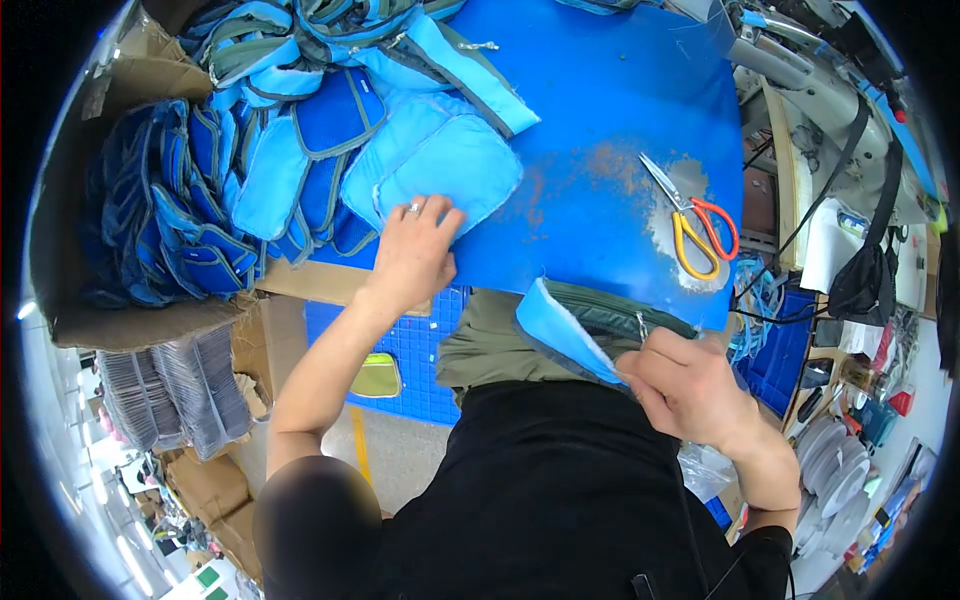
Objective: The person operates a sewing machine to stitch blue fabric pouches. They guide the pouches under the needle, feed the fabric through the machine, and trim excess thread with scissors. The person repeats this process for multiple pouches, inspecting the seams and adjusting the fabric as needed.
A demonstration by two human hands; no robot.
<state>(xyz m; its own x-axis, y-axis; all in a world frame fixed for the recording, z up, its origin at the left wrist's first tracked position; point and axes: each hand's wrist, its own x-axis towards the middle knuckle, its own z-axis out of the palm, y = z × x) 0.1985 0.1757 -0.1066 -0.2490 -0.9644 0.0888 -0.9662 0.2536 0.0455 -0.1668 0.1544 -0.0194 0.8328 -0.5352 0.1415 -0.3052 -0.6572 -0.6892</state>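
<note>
My right hand (690, 385) pinches the edge of a small zippered pouch (570, 335), light blue on the near side and dark green behind. The pouch sits at the table's front edge, above my lap, and a zipper pull dangles beside my fingers. Farther left, my left hand (415, 250) lies on the near edge of a light blue padded fabric piece (450, 160). Its fingers are bent slightly over the cloth and the thumb stands apart. More sewn blue pieces with grey binding (340, 120) lie loosely piled beside and beyond it.
Scissors (690, 215) with one red and one orange handle lie half open on the blue table (590, 80). A cardboard box (130, 325) full of dark blue sewn pieces stands at the left. A sewing machine (800, 80) is at the far right, near a black strapped bag (865, 285).
</note>
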